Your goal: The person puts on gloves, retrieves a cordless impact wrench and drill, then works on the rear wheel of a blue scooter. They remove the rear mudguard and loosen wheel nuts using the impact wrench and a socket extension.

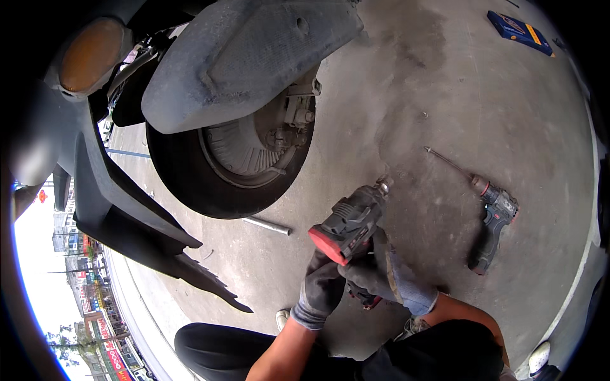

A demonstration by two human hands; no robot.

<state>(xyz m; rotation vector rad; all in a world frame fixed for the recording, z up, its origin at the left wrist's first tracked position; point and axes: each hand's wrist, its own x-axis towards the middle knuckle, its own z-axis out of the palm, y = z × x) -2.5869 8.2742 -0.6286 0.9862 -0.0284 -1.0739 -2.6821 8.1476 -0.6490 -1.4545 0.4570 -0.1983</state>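
In front of my knees I hold a black cordless impact wrench (353, 214) with a red rear cap. A metal socket end (382, 184) points away from me. My right hand (375, 272), in a grey work glove, is wrapped round the wrench's handle. Against the lower rear of the tool, my left hand (323, 284) is closed in a matching glove; its fingertips are partly hidden. Below the hands shows the black-and-red base (365, 298) of the wrench. To the right, a black-and-red cordless drill (494, 219) with a long thin bit lies on the concrete.
At the upper left stands a vehicle's wheel (235, 203) under a dusty grey fender (248, 63). A jagged-edged dark panel (146, 216) hangs nearby. A metal tube (268, 226) lies by the tyre. A dark blue box (520, 32) rests on the floor at the far right.
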